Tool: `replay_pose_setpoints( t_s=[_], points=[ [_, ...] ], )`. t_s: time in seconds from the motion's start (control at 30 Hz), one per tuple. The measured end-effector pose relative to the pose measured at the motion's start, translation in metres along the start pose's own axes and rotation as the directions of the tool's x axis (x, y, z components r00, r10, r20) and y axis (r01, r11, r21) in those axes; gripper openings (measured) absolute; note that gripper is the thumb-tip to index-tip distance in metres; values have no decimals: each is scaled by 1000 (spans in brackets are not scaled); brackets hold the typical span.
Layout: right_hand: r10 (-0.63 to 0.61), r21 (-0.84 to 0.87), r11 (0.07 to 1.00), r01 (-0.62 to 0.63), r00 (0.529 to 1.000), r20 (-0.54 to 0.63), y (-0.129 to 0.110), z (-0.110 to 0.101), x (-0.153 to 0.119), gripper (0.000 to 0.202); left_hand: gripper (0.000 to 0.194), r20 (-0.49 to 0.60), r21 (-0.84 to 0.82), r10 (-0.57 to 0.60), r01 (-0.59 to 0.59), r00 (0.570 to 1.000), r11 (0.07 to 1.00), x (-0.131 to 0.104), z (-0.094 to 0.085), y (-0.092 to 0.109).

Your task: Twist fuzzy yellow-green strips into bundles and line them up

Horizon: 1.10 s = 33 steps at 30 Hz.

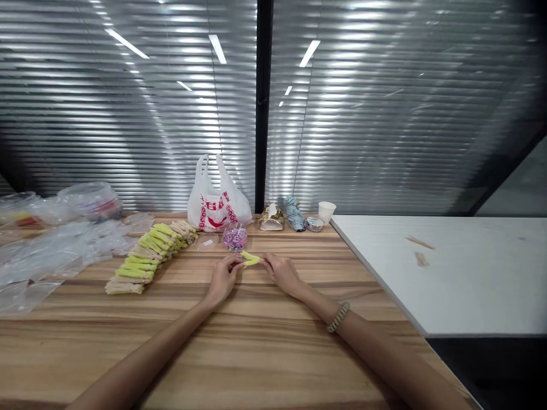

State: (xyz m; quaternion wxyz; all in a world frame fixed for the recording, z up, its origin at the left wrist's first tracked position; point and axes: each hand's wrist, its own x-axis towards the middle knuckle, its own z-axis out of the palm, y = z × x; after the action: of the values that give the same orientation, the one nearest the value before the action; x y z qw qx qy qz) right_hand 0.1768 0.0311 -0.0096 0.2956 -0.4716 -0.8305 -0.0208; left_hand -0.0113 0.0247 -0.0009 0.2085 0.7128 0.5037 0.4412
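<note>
A small yellow strip-like piece (251,259), bent or forked at its left side, is stretched between my two hands over the wooden table. My left hand (224,279) pinches its left end. The right end is between the fingertips of my right hand (282,272). Just behind my left hand stands a clear container of pink and purple small bits (235,236). Further left lies a long row of yellow and beige bundles (149,256).
Clear plastic bags (68,245) cover the left side. Along the back stand a white carrier bag (217,205), a gold packet (271,218), a blue-grey cloth bundle (294,213), a round tin (314,224) and a paper cup (326,212). A white table (461,273) adjoins at right.
</note>
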Motion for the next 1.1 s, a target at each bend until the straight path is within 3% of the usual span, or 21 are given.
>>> replay_pose_setpoints(
  t_s=[0.5, 0.8, 1.1],
  points=[
    [-46, -21, 999, 47, 999, 4, 1, 2, 0, 23, 14, -63, 175, 129, -116, 990, 978, -4, -2, 5],
    [-70, -62, 996, 71, 997, 11, 0, 0, -1, 25, 13, 25, 114, 64, -66, 998, 991, 1, 3, -8],
    [-65, -61, 996, 65, 998, -8, 2, 3, -2, 26, 28, 187, 268, 23, -74, 982, 961, 0, 4, 2]
  ],
)
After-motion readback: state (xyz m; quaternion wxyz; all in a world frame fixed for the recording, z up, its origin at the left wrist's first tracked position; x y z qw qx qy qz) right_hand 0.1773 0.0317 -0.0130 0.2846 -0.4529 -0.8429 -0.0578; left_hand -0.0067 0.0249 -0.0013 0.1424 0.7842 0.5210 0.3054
